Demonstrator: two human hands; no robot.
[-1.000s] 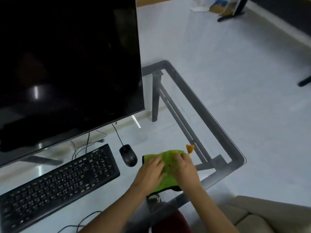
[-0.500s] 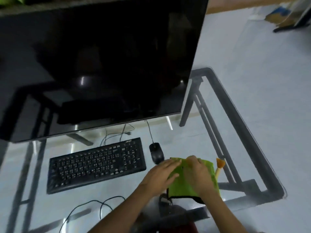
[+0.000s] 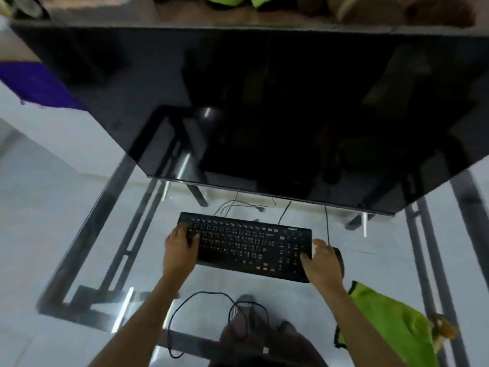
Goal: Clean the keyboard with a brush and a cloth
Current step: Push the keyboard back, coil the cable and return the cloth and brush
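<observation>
The black keyboard [image 3: 246,243] lies on the glass desk in front of the monitor. My left hand [image 3: 180,247] grips its left end, thumb on the keys. My right hand [image 3: 321,263] grips its right end. The green cloth [image 3: 389,321] lies flat on the glass at the lower right, apart from both hands. Beside the cloth's right edge, the brush's orange tip [image 3: 443,331] pokes out; the rest of it is hidden or blurred.
A large dark monitor [image 3: 264,115] stands just behind the keyboard. The black mouse [image 3: 340,256] sits mostly hidden behind my right hand. A loose black cable [image 3: 201,295] loops on the glass desk [image 3: 79,260] near the front edge. Metal frame bars run under the glass on both sides.
Both hands left the green cloth and moved left to the keyboard, now gripping its two ends. The view swung left, so the cloth now sits at the lower right.
</observation>
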